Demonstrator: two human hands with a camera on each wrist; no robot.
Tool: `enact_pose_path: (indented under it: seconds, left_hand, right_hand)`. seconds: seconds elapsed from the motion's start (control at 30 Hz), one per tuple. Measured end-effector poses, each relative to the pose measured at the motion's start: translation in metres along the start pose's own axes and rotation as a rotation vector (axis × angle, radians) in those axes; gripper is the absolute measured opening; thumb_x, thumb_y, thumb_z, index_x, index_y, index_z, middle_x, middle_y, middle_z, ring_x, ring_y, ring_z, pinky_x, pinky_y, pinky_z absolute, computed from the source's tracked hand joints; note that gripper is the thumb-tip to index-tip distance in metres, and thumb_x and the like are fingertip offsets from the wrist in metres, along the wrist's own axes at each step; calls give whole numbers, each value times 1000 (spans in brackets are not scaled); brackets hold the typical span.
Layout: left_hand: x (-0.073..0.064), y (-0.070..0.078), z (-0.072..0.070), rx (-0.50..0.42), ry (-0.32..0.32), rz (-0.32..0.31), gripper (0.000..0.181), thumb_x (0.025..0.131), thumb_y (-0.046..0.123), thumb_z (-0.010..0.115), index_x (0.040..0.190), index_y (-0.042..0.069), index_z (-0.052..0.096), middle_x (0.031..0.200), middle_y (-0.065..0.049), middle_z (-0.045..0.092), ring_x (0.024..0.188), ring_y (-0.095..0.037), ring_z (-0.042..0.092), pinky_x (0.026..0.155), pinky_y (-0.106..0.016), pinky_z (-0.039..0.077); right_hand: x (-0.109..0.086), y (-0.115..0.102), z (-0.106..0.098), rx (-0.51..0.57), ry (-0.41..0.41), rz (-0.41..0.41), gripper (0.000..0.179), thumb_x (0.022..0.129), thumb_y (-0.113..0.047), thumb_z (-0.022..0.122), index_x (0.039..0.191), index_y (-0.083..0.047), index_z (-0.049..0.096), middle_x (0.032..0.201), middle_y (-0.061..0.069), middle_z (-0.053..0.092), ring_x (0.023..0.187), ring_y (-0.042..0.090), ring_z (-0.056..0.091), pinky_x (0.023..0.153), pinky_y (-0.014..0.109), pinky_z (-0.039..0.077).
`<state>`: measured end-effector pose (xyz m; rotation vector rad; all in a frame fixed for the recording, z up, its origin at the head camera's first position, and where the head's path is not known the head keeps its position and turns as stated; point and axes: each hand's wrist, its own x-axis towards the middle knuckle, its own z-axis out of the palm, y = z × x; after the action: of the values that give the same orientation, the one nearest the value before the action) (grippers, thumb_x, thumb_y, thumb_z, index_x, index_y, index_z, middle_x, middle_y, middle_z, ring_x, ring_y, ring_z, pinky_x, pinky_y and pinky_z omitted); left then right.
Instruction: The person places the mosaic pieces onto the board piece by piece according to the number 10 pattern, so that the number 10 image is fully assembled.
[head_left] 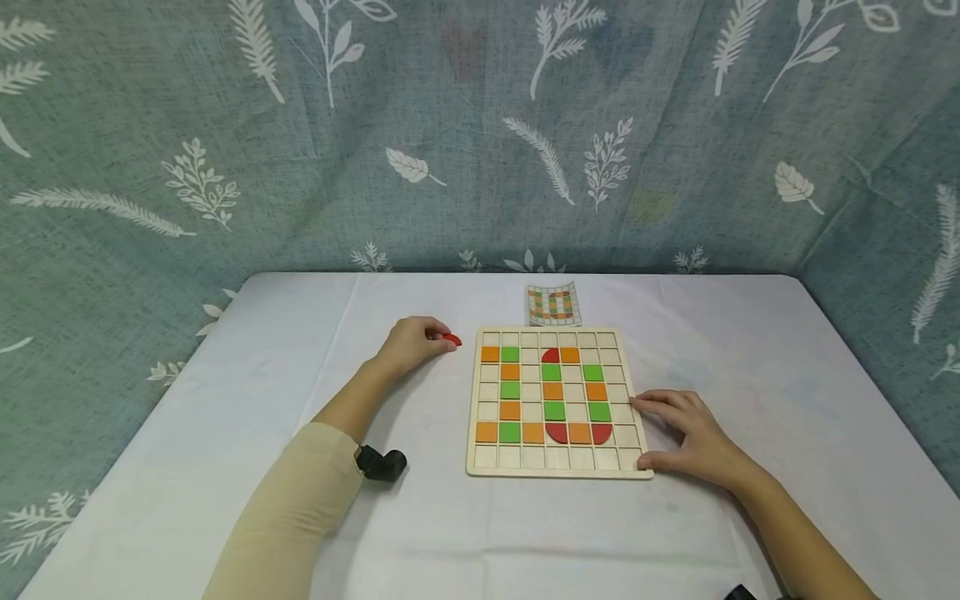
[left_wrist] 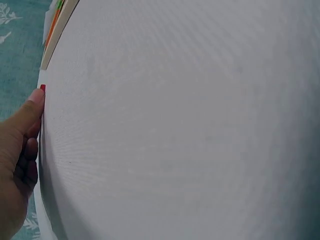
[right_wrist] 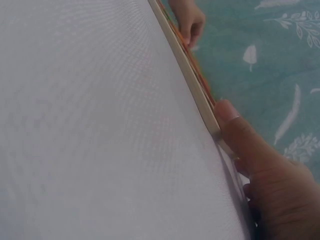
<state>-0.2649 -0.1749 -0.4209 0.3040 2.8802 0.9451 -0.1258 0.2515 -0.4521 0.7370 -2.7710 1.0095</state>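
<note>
In the head view, my left hand (head_left: 412,343) pinches a red piece (head_left: 452,339) between thumb and fingertips, left of the board's upper corner. Its red tip (left_wrist: 43,87) shows past the thumb in the left wrist view. The wooden grid board (head_left: 558,486) carries orange and green squares and red quarter-circle pieces (head_left: 557,432) in its cells. My right hand (head_left: 693,442) rests at the board's right edge, index finger on the side and thumb at the near corner, a gap between them. The right wrist view shows that thumb (right_wrist: 240,127) lying over the rim.
Just behind the board lies a small card (head_left: 553,304) printed with a coloured grid pattern. A white cloth (head_left: 420,533) covers the table. Leaf-patterned teal fabric (head_left: 465,167) hangs behind and beside it.
</note>
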Motion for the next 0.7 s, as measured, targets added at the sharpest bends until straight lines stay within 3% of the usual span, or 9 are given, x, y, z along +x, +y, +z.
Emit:
enact_pose_path:
  seconds: [0.23,0.5,0.7]
  left_hand:
    - [0,6,-3,32,39,-2,34,83,29,73,106,4,70,94,-8,66,84,-21,55,76,-34,44]
    - [8,27,-2,14,91,150,28,82,27,74,100,5,73,80,-3,64,76,-20,49,69,-30,37]
    - [11,48,7,13,85,206,29,82,29,73,99,6,73,76,-3,62,73,-19,49,67,-29,38]
  right_hand:
    - [1,2,1,-7,-3,6,76,62,-39,86,128,-12,59,127,9,53,113,22,36,86,46,31]
    - [2,1,0,-7,-14,29,77,62,-39,86,128,-10,59,128,11,53,113,25,36,87,47,31]
    - [1,1,1,-6,-12,33,78,61,-40,86,128,-10,60,128,11,53,114,26,36,87,47,32]
